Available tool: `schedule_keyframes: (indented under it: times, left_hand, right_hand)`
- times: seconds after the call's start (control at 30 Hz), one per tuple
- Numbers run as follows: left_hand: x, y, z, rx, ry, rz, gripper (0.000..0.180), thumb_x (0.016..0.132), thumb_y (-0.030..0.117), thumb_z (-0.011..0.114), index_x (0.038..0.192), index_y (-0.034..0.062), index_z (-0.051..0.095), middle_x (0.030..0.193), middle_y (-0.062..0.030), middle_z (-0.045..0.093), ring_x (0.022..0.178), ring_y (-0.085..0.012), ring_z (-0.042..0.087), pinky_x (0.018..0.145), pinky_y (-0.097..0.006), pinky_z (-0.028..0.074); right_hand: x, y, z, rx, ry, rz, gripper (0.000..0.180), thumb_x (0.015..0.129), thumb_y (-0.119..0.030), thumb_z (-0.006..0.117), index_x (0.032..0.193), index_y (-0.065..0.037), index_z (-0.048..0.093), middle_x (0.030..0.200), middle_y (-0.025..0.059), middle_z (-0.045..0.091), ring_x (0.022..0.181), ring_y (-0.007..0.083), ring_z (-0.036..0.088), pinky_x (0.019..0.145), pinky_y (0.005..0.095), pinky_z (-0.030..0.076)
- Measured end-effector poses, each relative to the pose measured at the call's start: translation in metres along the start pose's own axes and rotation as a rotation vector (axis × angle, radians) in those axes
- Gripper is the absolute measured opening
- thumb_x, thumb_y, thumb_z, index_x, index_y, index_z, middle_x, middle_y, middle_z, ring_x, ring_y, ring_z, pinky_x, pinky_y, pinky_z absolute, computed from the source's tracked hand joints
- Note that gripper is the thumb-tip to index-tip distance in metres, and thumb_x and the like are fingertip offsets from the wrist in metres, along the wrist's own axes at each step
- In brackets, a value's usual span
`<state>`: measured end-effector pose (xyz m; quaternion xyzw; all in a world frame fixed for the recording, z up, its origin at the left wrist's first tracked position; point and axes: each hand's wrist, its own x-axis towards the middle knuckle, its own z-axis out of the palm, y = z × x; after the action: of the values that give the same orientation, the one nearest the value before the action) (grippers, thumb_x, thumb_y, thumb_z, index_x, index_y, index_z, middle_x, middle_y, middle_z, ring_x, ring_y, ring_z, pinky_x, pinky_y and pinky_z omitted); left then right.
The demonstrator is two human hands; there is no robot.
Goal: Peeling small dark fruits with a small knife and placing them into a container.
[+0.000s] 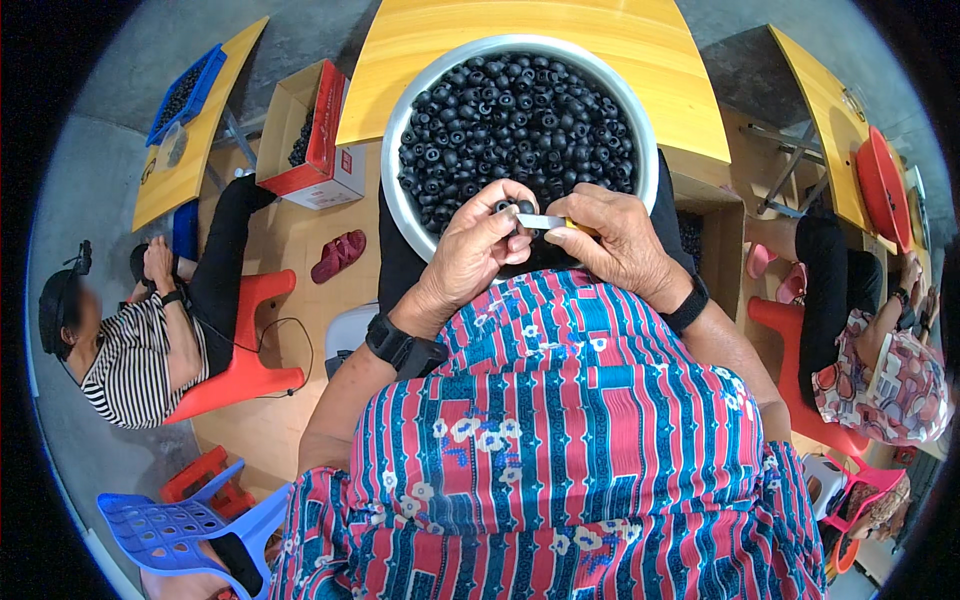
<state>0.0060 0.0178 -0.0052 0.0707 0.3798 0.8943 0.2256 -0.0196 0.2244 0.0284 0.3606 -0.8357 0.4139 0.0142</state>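
Black hollow round piece (pixel 526 207): pinched between the left hand's fingertips, just left of the right hand, over the near side of the basin. A second dark round shape (pixel 502 206) sits beside it in the same fingers; I can't tell whether it's a separate piece.

Hands: nearly together. Left hand (pixel 470 240) is closed on the piece, thumb and fingers pressing. Right hand (pixel 620 235) is clamped on a short knife with a yellow handle (pixel 583 229), its flat pale blade (pixel 541 221) pointing left, reaching the left fingertips. From my end I can't tell whether the edge bites in or only lies against the piece.

Progress: I'd call it mid-piece, blade up at the work, this one not finished. Just beyond both hands, the steel basin (pixel 517 43) is heaped with loose black pieces (pixel 510 120) of the same kind, holes showing on many. I can't split them into done and undone; at this size they look alike to me, and I see no sorted pile near the hands. If the basin is the supply, my guess is most of the batch is left; if it's the output, much is done.

Farther off, left of the left hand, a red-and-white cardboard box (pixel 330 130) holds more dark pieces, state unclear.
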Motion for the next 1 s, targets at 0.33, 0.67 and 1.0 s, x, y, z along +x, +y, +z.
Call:
schedule_keyframes:
  times: [0.33, 0.67, 1.0]
  left_hand:
    - [0.000, -0.001, 0.000, 0.026, 0.008, 0.004, 0.022, 0.098, 0.021, 0.052, 0.109, 0.0031, 0.051, 0.077, -0.0006, 0.046, 0.068, -0.0070, 0.042, 0.060, -0.021, 0.037]
    - [-0.001, 0.003, -0.003, 0.056, -0.027, -0.028, 0.023, 0.097, 0.022, 0.053, 0.109, 0.0027, 0.049, 0.082, -0.0013, 0.047, 0.072, -0.0081, 0.041, 0.063, -0.022, 0.037]
    - [0.001, 0.002, -0.002, 0.030, -0.016, -0.029, 0.020, 0.098, 0.022, 0.052, 0.107, 0.0039, 0.049, 0.085, -0.0011, 0.043, 0.072, -0.0083, 0.041, 0.061, -0.022, 0.036]
  right_hand:
    - [0.000, -0.001, 0.000, -0.004, 0.013, 0.013, 0.022, 0.085, -0.027, 0.066, 0.090, -0.006, 0.064, 0.075, 0.0115, 0.059, 0.072, 0.0310, 0.061, 0.064, 0.0402, 0.049]
    - [0.000, 0.003, 0.001, 0.009, 0.015, 0.002, 0.021, 0.084, -0.026, 0.065, 0.089, -0.006, 0.064, 0.075, 0.0125, 0.059, 0.074, 0.0324, 0.060, 0.064, 0.0420, 0.048]
    - [0.001, 0.008, 0.000, 0.120, 0.283, 0.148, 0.020, 0.087, -0.018, 0.065, 0.091, 0.002, 0.065, 0.081, 0.0170, 0.064, 0.075, 0.0314, 0.063, 0.068, 0.0358, 0.050]
